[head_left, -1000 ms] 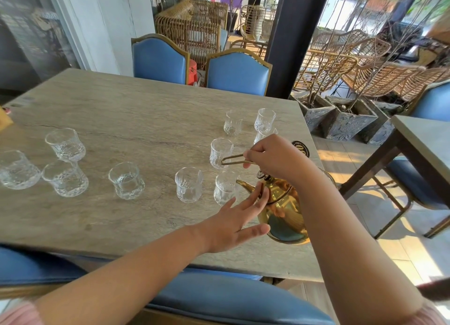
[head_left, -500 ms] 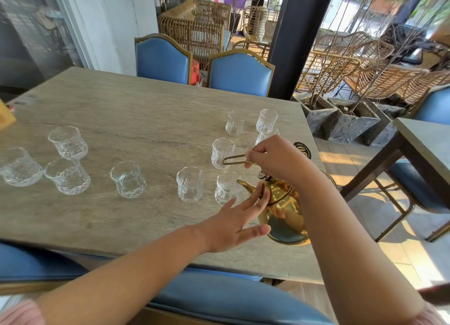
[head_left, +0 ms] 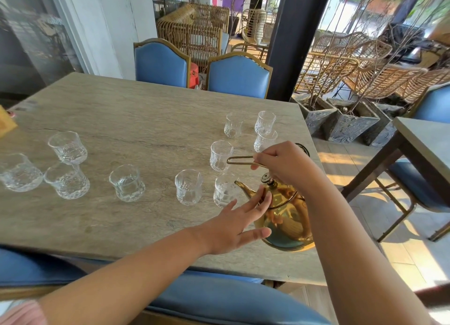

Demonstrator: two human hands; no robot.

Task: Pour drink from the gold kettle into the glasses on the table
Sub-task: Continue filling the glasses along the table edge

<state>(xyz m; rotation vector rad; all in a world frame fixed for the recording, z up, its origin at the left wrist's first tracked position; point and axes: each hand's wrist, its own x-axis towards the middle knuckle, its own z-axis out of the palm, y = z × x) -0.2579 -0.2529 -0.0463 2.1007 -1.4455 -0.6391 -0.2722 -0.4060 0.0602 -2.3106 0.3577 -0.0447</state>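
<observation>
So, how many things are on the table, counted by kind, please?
Clear glasses: 10, from the far-left glass to the far-right glass
Gold kettle: 1, tilted, right hand on its handle, left hand open against its side
Round black disc, partly hidden: 1
Total: 12

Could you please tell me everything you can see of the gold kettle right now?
The gold kettle looks like polished, mirror-bright metal, round-bellied, with a curved spout and a dark lid knob. It is tipped, spout over the nearest glass. The right hand holds its thin wire handle; the left hand, fingers spread, is against its side. No stream is visible.
</observation>
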